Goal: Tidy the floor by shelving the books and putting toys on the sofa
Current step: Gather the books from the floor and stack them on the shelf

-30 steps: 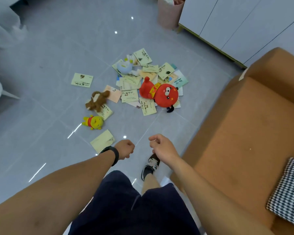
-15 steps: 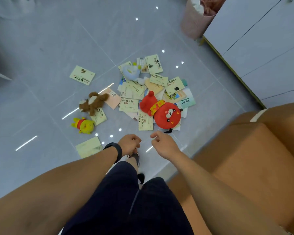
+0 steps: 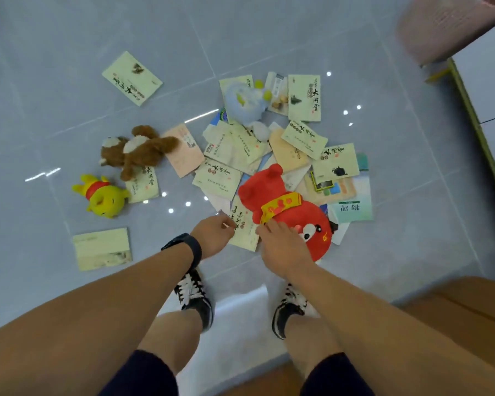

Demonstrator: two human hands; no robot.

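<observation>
On the grey tile floor (image 3: pixel 69 67), books (image 3: pixel 220 175) scatter around twelve o'clock. Both hands are empty: the right hand (image 3: pixel 283 247) rests spread on the red plush (image 3: pixel 283 207), the left hand (image 3: pixel 215 234) loosely curled beside it. A grip around the plush's body should lift it clear of the books.

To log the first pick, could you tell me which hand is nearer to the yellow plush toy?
Left. The left hand hovers to the right of the yellow plush toy, bare floor between them; the right hand is farther right, on the red plush toy.
</observation>
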